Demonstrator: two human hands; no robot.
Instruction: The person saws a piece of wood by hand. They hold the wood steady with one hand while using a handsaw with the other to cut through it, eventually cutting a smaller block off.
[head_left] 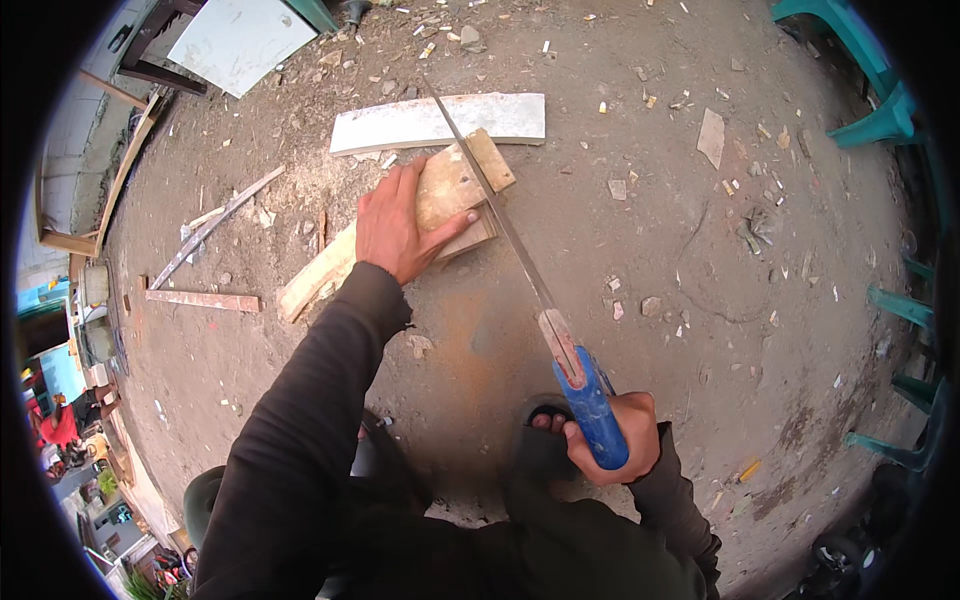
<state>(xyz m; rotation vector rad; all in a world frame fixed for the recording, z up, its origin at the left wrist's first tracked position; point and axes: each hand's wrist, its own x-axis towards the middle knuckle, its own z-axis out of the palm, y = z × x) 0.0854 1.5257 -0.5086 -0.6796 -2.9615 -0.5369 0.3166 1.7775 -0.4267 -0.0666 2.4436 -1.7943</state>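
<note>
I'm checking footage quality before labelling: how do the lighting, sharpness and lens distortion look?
Head view: soft, even light, without hard-edged shadows around the left hand; head view: blue saw handle and right hand look fairly sharp; head view: black fisheye border, with the white board looking bowed, probably by the lens.

2 dark-sleeved arms (pixel 300 390), left hand (pixel 392 222) palm down, thumb (pixel 450 229) spread; right hand (pixel 625 440) clenched

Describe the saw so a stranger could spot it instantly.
Against the dirt ground, find the wood under the left hand. The saw crosses it, held by the right hand. Unlike the wood and white board, it has a blue handle.
</note>
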